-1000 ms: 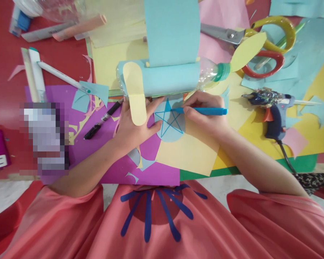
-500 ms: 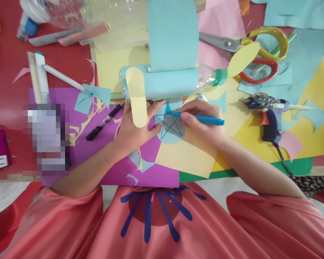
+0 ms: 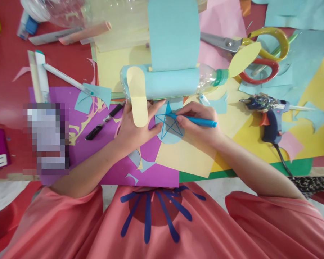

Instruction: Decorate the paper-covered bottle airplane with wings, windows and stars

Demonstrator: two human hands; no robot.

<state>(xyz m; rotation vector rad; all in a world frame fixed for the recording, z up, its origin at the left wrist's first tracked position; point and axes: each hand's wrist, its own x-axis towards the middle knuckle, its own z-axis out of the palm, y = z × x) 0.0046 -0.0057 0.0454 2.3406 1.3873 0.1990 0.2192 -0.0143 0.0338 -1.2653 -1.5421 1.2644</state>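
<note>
A light blue paper piece (image 3: 172, 139), rounded at its lower edge, bears a blue outlined star whose top point is filled in. My right hand (image 3: 205, 130) grips a blue felt-tip pen (image 3: 201, 121), its tip on the star near the filled point. Flat and spread, my left hand (image 3: 132, 136) rests at the paper's left, with thumb and forefinger by its edge. Just beyond lies a plastic bottle (image 3: 172, 83) wrapped in light blue paper, with a green cap and a yellow leaf-shaped piece. Its cream paper strip (image 3: 139, 111) overhangs my left hand.
At right are a hot glue gun (image 3: 272, 118) and scissors (image 3: 229, 43) with yellow and red handles. A black pen (image 3: 105, 120), paper scraps and several markers lie at left, near a blurred-out object (image 3: 48, 140). Purple paper (image 3: 162, 176) covers the front edge.
My right hand has shifted slightly left with the pen, whose back end has come left too. A small white pen cap beyond that hand shows more fully. My left hand stays put.
</note>
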